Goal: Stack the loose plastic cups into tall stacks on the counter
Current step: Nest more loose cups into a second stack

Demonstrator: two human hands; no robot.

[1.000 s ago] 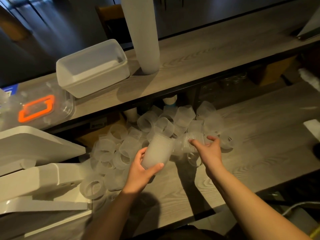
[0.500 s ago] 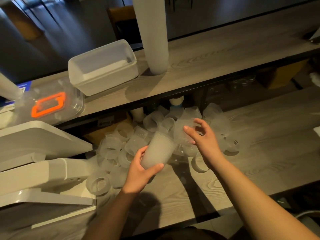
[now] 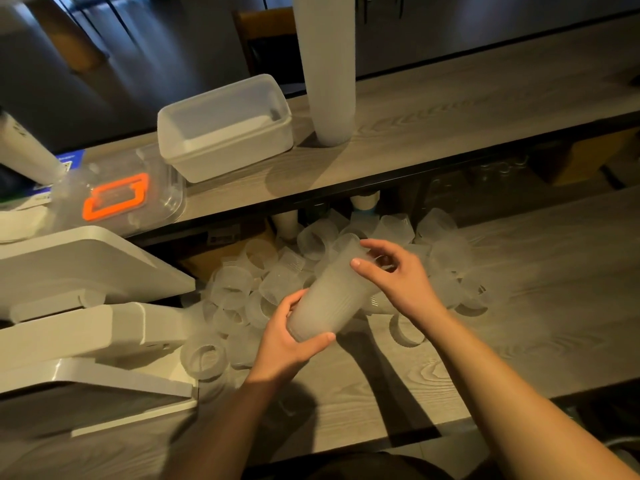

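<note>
Counter (image 3: 519,306): short stack (image 3: 329,299) tilted (mouth up-right).

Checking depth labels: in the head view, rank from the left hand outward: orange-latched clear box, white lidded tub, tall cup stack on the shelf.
1. Orange-latched clear box, up-left of the left hand, on the shelf's left end.
2. White lidded tub, straight beyond, mid-shelf.
3. Tall cup stack, farthest, behind and right of the tub.

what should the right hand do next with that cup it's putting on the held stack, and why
Probably push the cup down until it seats. The left hand grips the short stack at its base, tilted above the counter, and the right hand pinches the cup at the stack's open end, seemingly only partly nested.
</note>
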